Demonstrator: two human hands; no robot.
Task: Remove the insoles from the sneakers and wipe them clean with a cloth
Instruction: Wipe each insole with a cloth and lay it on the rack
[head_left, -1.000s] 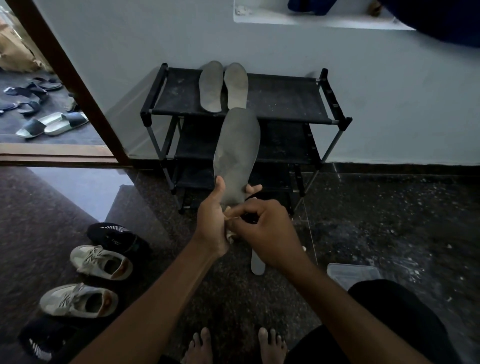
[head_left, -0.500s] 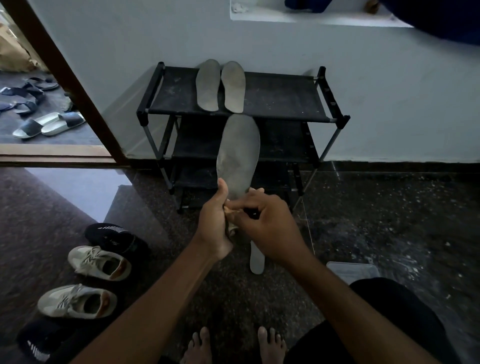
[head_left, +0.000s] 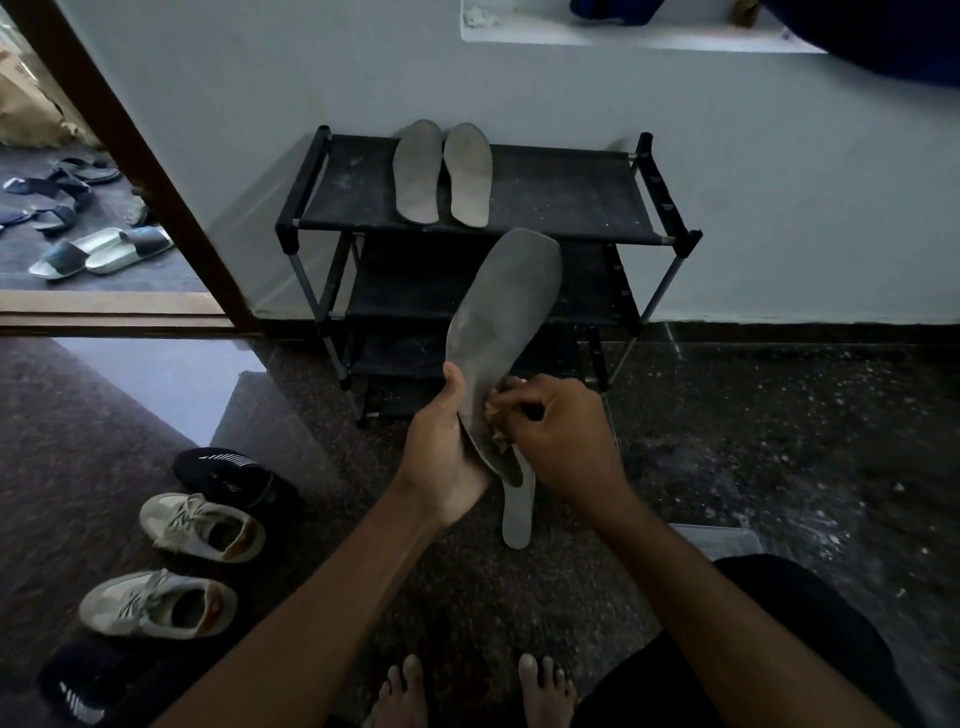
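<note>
Left hand (head_left: 441, 457) grips grey insole (head_left: 498, 332) at heel end, toe tilted up-right; right hand (head_left: 561, 441) pinches small cloth (head_left: 497, 415) against it.

Shoe rack top shelf (head_left: 561, 197): pair of insoles (head_left: 415, 171) side by side. Floor (head_left: 727, 441): single insole (head_left: 517, 514), white sneakers (head_left: 202, 525), black sneakers (head_left: 234, 475).
</note>
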